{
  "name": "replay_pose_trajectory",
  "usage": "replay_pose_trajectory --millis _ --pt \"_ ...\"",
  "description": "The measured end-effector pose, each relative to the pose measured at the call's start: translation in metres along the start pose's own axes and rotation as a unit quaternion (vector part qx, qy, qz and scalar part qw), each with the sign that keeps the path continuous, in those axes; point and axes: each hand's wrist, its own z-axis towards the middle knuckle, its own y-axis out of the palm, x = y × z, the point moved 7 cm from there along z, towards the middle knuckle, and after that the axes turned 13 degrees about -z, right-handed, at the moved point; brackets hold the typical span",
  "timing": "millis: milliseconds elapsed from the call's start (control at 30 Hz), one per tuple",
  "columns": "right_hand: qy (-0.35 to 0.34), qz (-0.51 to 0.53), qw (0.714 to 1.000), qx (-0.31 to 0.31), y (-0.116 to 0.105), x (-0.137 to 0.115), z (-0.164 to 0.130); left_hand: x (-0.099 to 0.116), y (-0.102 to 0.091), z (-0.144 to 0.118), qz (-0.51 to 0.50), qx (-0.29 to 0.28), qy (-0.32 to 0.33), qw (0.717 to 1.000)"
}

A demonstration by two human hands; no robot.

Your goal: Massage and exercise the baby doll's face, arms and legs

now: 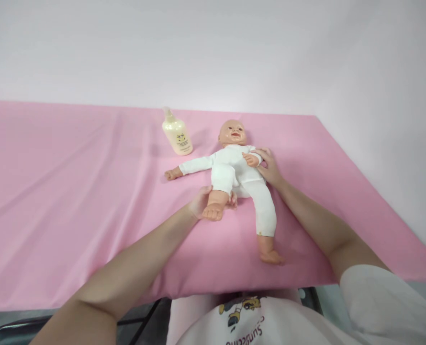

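Two hands (202,201) (268,165) touch one doll (236,175); one bottle (177,136) stands near.

Table (55,191), covered by pink cloth (324,191), against a white wall. On it: one doll (236,172) in white, lying face up; one cream bottle (177,134), upright, just beside the doll's head.

Both arms bare, extended forward, forearms converging toward the centre. Left hand (203,201) palm-up, fingers curled in a loose cupped grip, wrist slightly bent; fingertips partly hidden. Right hand (268,166) further out than the left, palm down and inward, fingers spread and laid flat, wrist straight. Right upper arm in short white sleeve.
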Motion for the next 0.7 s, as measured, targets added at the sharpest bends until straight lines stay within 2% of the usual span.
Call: replay_pose_trajectory --millis 267,400,567,700 --pt "0.016 0.001 1.000 0.006 0.003 0.009 0.000 -0.010 0.005 -0.005 0.075 -0.056 -0.059 0.994" --pt "0.076 0.053 0.995 0.023 0.006 0.025 0.000 -0.014 0.005 -0.008 0.106 -0.066 -0.087 0.988" --pt "0.167 0.151 0.973 0.053 0.011 0.045 0.000 -0.016 0.015 -0.012 0.148 -0.107 -0.122 0.975" --pt "0.205 0.187 0.959 0.060 0.015 0.051 -0.002 -0.017 0.019 -0.013 0.160 -0.114 -0.136 0.971"
